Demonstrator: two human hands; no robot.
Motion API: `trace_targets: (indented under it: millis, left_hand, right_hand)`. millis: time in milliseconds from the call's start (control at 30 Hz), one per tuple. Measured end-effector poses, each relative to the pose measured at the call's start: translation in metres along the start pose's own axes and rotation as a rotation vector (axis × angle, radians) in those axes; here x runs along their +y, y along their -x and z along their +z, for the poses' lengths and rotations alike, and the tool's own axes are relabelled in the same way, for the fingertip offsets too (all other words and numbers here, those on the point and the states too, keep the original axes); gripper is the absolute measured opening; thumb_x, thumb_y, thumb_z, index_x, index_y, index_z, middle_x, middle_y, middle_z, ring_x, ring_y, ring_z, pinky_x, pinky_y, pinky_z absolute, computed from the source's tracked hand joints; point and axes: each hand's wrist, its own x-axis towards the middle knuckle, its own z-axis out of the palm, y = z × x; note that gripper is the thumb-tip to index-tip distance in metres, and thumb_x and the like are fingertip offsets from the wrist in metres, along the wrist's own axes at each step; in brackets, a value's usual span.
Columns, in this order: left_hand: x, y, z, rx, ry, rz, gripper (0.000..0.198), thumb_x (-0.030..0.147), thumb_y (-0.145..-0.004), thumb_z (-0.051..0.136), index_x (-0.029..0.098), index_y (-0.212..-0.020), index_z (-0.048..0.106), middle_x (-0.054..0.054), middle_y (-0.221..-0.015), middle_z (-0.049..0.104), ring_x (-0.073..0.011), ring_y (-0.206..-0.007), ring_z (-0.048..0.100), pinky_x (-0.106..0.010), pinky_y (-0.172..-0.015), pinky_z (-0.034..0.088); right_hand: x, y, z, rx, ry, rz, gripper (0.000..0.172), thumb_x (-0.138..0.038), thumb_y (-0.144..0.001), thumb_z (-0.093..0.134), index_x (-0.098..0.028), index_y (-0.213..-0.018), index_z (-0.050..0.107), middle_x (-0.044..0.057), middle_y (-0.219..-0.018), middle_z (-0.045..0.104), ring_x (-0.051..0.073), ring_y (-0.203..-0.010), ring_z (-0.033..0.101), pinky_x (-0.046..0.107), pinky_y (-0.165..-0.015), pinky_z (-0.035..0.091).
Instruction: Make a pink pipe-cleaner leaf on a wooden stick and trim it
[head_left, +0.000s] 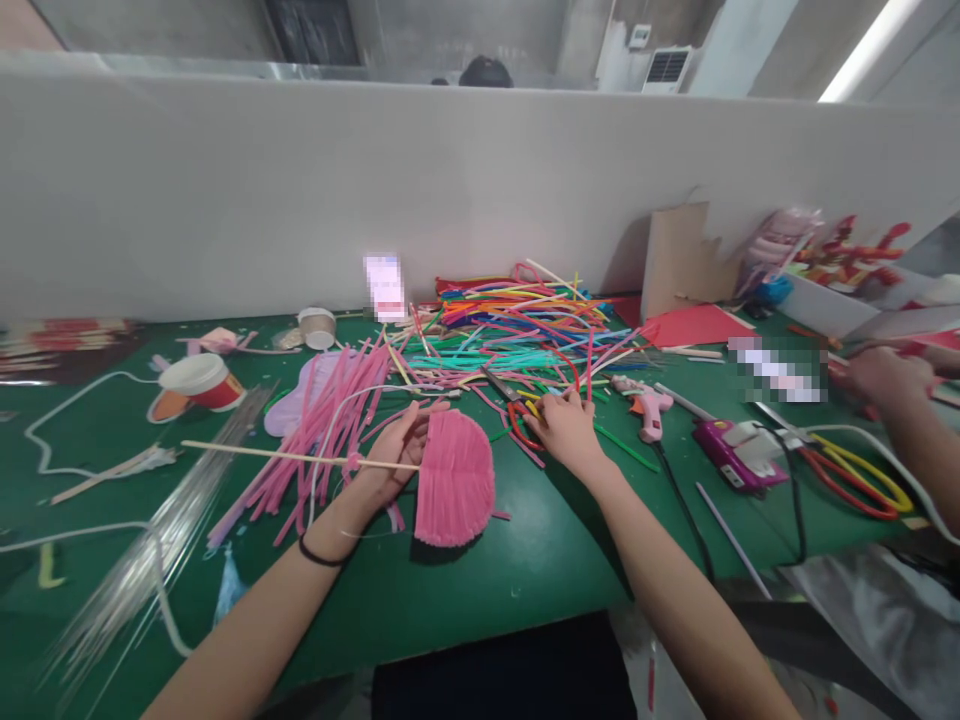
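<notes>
My left hand (pixel 396 452) is closed around a thin wooden stick (pixel 262 455) that carries a pink half-round fan of pipe cleaners (pixel 454 478), held just above the green table (pixel 525 560). My right hand (pixel 564 428) reaches forward with its fingers curled down onto the edge of a heap of colourful pipe cleaners (pixel 517 325); a red loop and scissors (pixel 501 385) lie right by its fingertips. What the fingers grip, if anything, is hidden.
Loose pink pipe cleaners (pixel 330 420) lie left of centre, thin metal wires (pixel 150 550) at the near left, a paper cup (pixel 201 382) behind. A pink glue gun (pixel 649 408) and a purple glue gun (pixel 731 452) lie right. Another person's hand (pixel 885 378) works at far right.
</notes>
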Motion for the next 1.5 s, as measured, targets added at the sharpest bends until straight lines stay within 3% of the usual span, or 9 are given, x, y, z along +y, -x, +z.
trace_targets:
  millis: [133,267,400,533,667,867,1000,1167,1500]
  left_hand:
    - [0.003,0.001,0.0,0.005,0.063,-0.014,0.038,0.031,-0.097,0.043,0.009,-0.119,0.064,-0.016,-0.094,0.075,-0.0212,-0.074,0.073,-0.029,-0.067,0.058]
    - [0.004,0.0,-0.001,-0.007,0.092,-0.027,0.04,0.032,-0.097,0.041,0.009,-0.121,0.063,-0.015,-0.091,0.075,-0.0206,-0.07,0.072,-0.028,-0.062,0.057]
    - [0.003,-0.001,-0.003,-0.032,0.091,-0.028,0.04,0.032,-0.097,0.042,0.007,-0.118,0.065,-0.016,-0.091,0.075,-0.0199,-0.066,0.072,-0.027,-0.057,0.056]
    - [0.003,-0.002,-0.007,-0.043,0.103,-0.022,0.039,0.032,-0.096,0.044,0.007,-0.119,0.064,-0.016,-0.089,0.075,-0.0199,-0.065,0.071,-0.027,-0.058,0.056]
    - [0.005,-0.003,-0.01,-0.067,0.157,-0.02,0.039,0.032,-0.097,0.043,0.009,-0.121,0.063,-0.012,-0.076,0.074,-0.018,-0.057,0.069,-0.025,-0.052,0.054]
    - [0.007,-0.002,-0.009,-0.125,0.219,-0.038,0.041,0.035,-0.097,0.039,0.009,-0.12,0.061,-0.012,-0.079,0.074,-0.0181,-0.058,0.069,-0.027,-0.052,0.055]
    - [0.005,-0.001,-0.007,-0.084,0.219,-0.018,0.031,0.032,-0.096,0.044,0.01,-0.104,0.065,-0.01,-0.076,0.073,-0.0161,-0.053,0.067,-0.025,-0.048,0.054]
    - [0.004,-0.001,-0.006,-0.012,0.249,0.026,0.016,0.025,-0.091,0.055,0.013,-0.085,0.063,-0.003,-0.068,0.069,-0.0096,-0.047,0.062,-0.018,-0.045,0.051]
    - [0.002,0.004,0.002,0.027,0.051,0.066,0.014,0.022,-0.089,0.058,0.013,-0.08,0.064,-0.009,-0.083,0.073,-0.0115,-0.058,0.067,-0.018,-0.056,0.054]
  right_hand:
    - [-0.004,-0.001,-0.001,0.119,-0.378,-0.008,0.025,-0.043,-0.088,0.056,-0.018,-0.09,0.059,0.011,-0.087,0.067,0.031,-0.098,0.051,0.044,-0.084,0.039]
    - [-0.021,0.001,-0.008,0.143,-1.114,0.043,0.031,-0.052,-0.085,0.056,-0.022,-0.092,0.056,0.004,-0.081,0.064,0.02,-0.078,0.057,0.034,-0.072,0.045]
    - [-0.039,0.008,-0.02,-0.05,-1.715,0.148,0.028,-0.047,-0.076,0.069,-0.022,-0.081,0.059,-0.001,-0.074,0.06,0.017,-0.078,0.063,0.031,-0.072,0.05]
    - [-0.04,0.01,-0.027,-0.221,-1.951,0.189,0.034,-0.043,-0.073,0.074,-0.019,-0.059,0.054,-0.002,-0.063,0.051,0.023,-0.095,0.065,0.033,-0.08,0.053]
    - [-0.033,0.004,-0.023,-0.05,-1.955,0.266,0.028,-0.039,-0.068,0.078,-0.02,-0.067,0.057,-0.002,-0.069,0.056,0.022,-0.094,0.066,0.031,-0.077,0.053]
    - [-0.029,0.002,-0.016,0.32,-1.584,0.207,0.031,-0.045,-0.072,0.074,-0.022,-0.083,0.056,-0.002,-0.082,0.061,0.014,-0.074,0.06,0.025,-0.062,0.046]
    - [-0.034,0.006,-0.013,0.304,-1.513,0.189,0.033,-0.053,-0.079,0.064,-0.022,-0.09,0.057,0.0,-0.087,0.062,0.011,-0.066,0.053,0.024,-0.058,0.044]
    - [-0.039,0.008,-0.009,0.271,-1.473,0.11,0.034,-0.052,-0.079,0.065,-0.022,-0.092,0.059,0.004,-0.098,0.064,0.016,-0.08,0.058,0.03,-0.072,0.05]
    - [-0.043,0.009,-0.009,0.146,-1.406,0.078,0.043,-0.052,-0.069,0.071,-0.024,-0.096,0.052,0.004,-0.101,0.062,0.015,-0.075,0.058,0.032,-0.068,0.05]
